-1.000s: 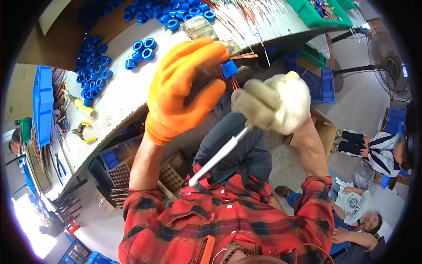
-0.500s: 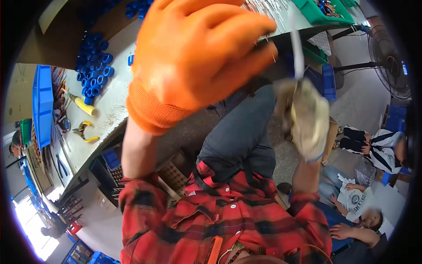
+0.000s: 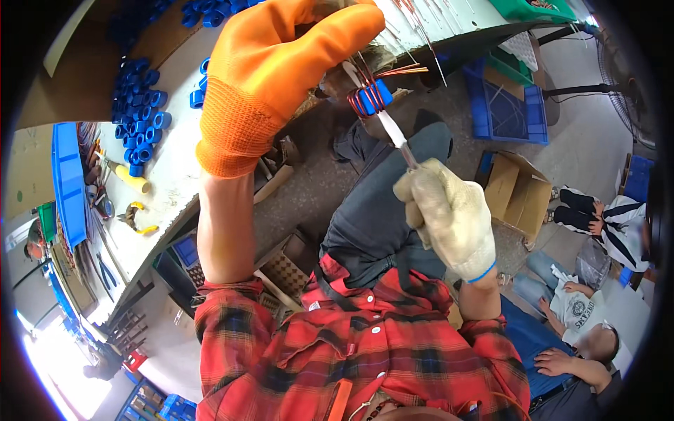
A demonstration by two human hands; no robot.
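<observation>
One pile of blue rings [image 3: 140,116] sits on the bench at left. The left hand [image 3: 281,67], orange-gloved, pinches one blue wire-wound core [image 3: 370,98]. The right hand [image 3: 449,214] is clenched on one thin tool [image 3: 387,123]. Half a second back, that core was hidden.

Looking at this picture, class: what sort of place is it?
Probably a small assembly workshop. A long workbench holds many blue rings; the left hand in an orange glove holds a blue ring wound with copper wire, and the right hand works a thin tool into it.
</observation>
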